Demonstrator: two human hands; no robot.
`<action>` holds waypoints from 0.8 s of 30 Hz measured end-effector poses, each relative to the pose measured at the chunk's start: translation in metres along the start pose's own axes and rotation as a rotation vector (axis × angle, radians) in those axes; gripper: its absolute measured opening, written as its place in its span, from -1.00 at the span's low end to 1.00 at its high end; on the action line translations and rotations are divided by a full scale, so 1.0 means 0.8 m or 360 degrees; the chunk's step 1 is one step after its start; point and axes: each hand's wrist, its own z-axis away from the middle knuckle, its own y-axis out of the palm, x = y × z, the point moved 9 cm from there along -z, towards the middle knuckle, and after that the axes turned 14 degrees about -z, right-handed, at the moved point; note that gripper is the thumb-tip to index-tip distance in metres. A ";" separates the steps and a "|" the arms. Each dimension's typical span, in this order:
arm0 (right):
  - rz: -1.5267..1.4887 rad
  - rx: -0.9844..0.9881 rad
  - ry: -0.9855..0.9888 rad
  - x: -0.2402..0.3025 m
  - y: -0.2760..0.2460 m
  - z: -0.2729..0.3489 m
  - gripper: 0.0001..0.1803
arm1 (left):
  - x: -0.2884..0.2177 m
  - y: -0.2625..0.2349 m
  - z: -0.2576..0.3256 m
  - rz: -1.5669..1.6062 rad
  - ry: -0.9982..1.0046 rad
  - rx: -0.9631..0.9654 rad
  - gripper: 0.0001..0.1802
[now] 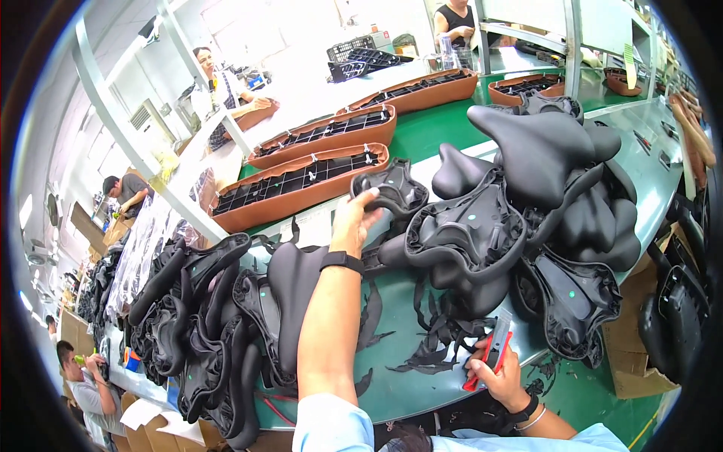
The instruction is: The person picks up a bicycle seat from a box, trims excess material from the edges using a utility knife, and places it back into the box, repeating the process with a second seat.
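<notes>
Head view, frame centre: left hand (pixel 354 222) grips a black moulded plastic saddle base (pixel 392 188) on the green surface (pixel 422 135), right hand (pixel 497 369) clasps a red-handled cutter (pixel 493 346); steady lifting seems wise.

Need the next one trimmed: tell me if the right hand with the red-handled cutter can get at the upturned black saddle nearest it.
Probably yes. The right hand holds the red-handled cutter just beside the upturned black saddle, with only loose black trimmings on the table nearby and nothing between them.
</notes>
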 end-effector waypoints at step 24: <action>-0.0135 -0.0150 0.0150 0.033 -0.053 0.075 -0.57 | 0.052 -0.052 0.324 -0.0486 0.0217 0.0077 -0.70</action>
